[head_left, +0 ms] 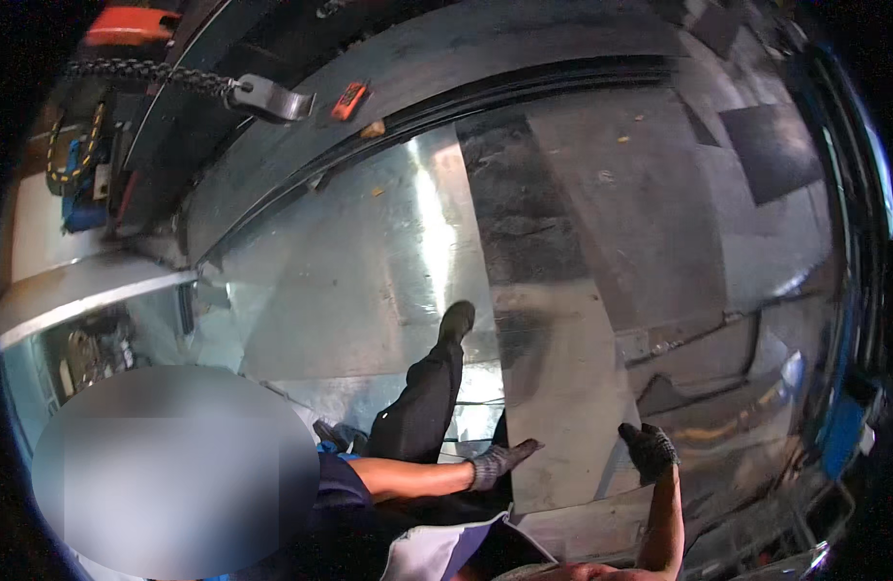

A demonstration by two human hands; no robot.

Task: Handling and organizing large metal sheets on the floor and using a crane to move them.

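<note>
A long grey metal sheet (560, 407) stretches away from the lower middle, its far part dark and stained. My gloved right hand (650, 452) is at its near right edge, closed over that edge with one digit pointing up along it. The underside of the grip is hidden. My left hand is not in view. On the opposite edge of the sheet is a co-worker's gloved hand (504, 465), fingers stretched toward the right, its arm reaching in from the left.
The co-worker's dark-clad leg (422, 407) stands on shiny sheet metal (340, 281). A chain (156, 76) with a metal clamp (270, 98) hangs at the upper left, near an orange device (348, 101). Dark plates (771, 150) lie at the far right.
</note>
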